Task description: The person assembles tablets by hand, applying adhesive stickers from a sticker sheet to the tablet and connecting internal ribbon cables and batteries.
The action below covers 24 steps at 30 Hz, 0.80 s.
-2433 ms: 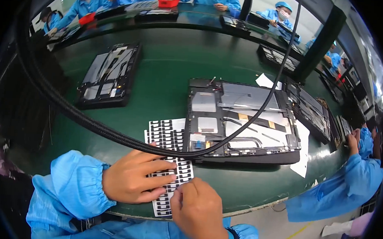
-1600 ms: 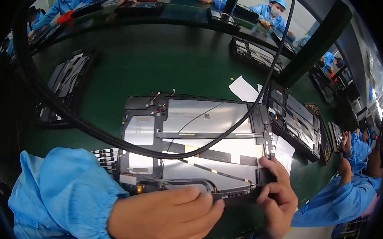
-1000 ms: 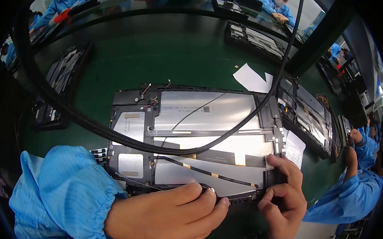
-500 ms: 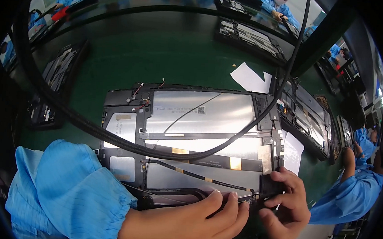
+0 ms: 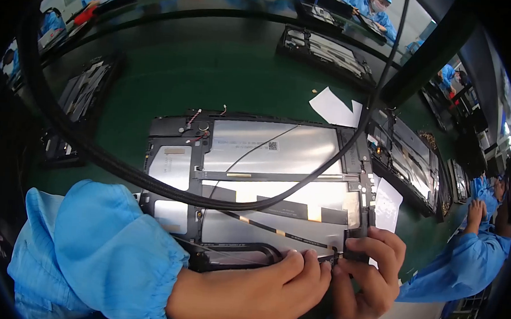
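A large opened tablet-like device [image 5: 314, 145] lies on the green bench, showing silver plates in a black frame. Along its near edge my left hand [image 5: 254, 289] is closed, with fingertips bent over the rim close to the right corner. My right hand [image 5: 371, 275] has its fingers and thumb bent together at that corner; what they pinch is hidden. A thin black ribbon cable [image 5: 303, 240] with gold patches slants across the silver to the fingertips. Farther back runs a wider black strip [image 5: 284, 209], also gold-patched. Small twisted wires [image 5: 195, 116] stick up at the far left corner.
A thick black cable [image 5: 150, 184] loops in front of the device. Similar opened devices stand at left [image 5: 82, 101], at the back [image 5: 330, 53] and right [image 5: 406, 156]. White paper pieces [image 5: 333, 107] lie behind. A co-worker's blue sleeve [image 5: 463, 268] is at right.
The device's left side has shifted slightly right. My right fingers and thumb have closed in at the near right corner, and the thin ribbon cable lies at a changed slant.
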Tool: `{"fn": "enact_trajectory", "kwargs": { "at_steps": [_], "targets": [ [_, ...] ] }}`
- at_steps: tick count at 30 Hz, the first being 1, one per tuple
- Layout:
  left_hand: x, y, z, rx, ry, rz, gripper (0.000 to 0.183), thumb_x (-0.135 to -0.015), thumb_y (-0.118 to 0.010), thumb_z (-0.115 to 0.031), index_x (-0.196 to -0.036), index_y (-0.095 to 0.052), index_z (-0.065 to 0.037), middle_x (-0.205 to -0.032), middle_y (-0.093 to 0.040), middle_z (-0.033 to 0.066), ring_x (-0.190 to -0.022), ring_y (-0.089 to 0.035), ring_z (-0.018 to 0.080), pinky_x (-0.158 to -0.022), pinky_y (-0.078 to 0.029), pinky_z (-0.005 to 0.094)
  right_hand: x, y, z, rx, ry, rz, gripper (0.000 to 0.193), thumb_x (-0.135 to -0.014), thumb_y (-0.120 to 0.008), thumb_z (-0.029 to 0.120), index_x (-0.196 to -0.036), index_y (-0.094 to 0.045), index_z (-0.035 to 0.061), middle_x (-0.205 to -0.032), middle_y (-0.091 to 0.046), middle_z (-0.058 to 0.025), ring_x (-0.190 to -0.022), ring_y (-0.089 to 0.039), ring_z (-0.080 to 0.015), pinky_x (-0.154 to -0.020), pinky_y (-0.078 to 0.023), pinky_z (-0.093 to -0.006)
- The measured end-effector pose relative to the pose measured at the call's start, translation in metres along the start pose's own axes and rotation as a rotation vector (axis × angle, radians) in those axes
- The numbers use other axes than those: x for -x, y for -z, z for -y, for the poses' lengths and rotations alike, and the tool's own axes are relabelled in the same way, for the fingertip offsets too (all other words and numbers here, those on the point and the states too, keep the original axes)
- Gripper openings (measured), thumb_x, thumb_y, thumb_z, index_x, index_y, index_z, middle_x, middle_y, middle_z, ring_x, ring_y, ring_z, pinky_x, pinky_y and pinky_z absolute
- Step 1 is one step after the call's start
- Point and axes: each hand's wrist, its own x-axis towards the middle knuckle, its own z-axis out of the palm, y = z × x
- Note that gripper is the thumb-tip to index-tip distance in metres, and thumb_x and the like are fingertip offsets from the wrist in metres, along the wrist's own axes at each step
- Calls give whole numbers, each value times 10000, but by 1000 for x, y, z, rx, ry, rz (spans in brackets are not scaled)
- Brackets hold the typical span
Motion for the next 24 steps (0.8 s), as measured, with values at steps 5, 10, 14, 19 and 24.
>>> {"fn": "enact_trajectory", "kwargs": {
  "at_steps": [5,10,14,19,24],
  "targets": [
    [10,-1,1,-253,-124,37,365,-703,-478,-149,-998,-541,57,-1054,-536,193,-925,-535,296,-768,-431,339,4,5,24,107,-19,-55,130,-551,-614,-26,-674,-575,-5,-803,-574,-124,-822,-523,-302,-730,-410,-402],
    [33,47,-10,44,-20,-1,313,-743,-526,-88,-1029,-532,41,-1091,-513,213,-977,-527,334,-814,-446,380,-4,35,88,-422,396,184,121,-581,-594,95,-695,-595,55,-708,-564,-95,-633,-536,-227,-577,-432,-345],
    [63,58,-9,-12,205,-68,359,-574,-584,62,-932,-574,43,-943,-574,202,-894,-567,328,-744,-478,363,11,32,92,-439,595,-115,141,-669,-568,186,-759,-613,86,-700,-578,-71,-620,-526,-165,-526,-387,-264],
    [108,65,-6,-82,687,-287,447,-642,-603,10,-1078,-501,12,-1163,-452,195,-1064,-456,334,-896,-370,375,55,51,63,-604,624,-235,131,-772,-560,200,-849,-635,126,-711,-574,-50,-609,-550,-165,-520,-357,-275],
    [124,25,21,556,1046,-544,653,-781,-573,-240,-1258,-259,77,-1275,-326,248,-1211,-309,306,-972,-261,373,44,10,-10,-117,-479,-347,318,-826,-478,134,-1076,-460,-62,-1035,-507,-170,-976,-476,-255,-869,-334,-300]
  ]
}}
